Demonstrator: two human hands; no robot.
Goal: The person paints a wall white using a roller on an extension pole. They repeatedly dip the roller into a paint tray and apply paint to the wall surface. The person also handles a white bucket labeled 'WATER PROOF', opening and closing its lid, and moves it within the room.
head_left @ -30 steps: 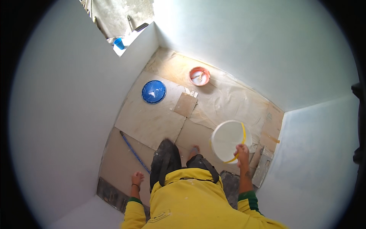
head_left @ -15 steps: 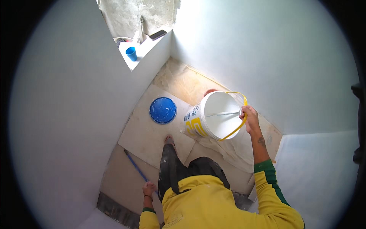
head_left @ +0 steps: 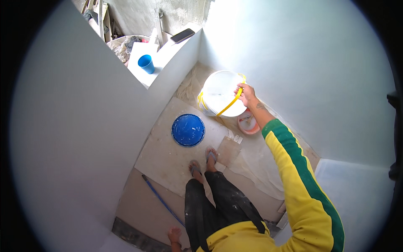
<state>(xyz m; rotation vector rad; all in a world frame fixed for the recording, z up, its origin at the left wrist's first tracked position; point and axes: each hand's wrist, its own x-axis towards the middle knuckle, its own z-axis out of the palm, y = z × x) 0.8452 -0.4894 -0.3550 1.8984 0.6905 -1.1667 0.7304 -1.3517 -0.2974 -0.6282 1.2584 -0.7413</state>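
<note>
One hand alone, the right hand (head_left: 247, 95), carries the white bucket (head_left: 220, 93) above the floor near the blue lid (head_left: 188, 130), its grip curled tight around the yellow handle (head_left: 230, 104), so keeping it level seems wise.

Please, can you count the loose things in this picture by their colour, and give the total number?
Blue: 3, lid, cup, rod
White: 1, bucket held by right hand
Orange: 1, bowl
Black: 1, phone
Total: 6
</note>
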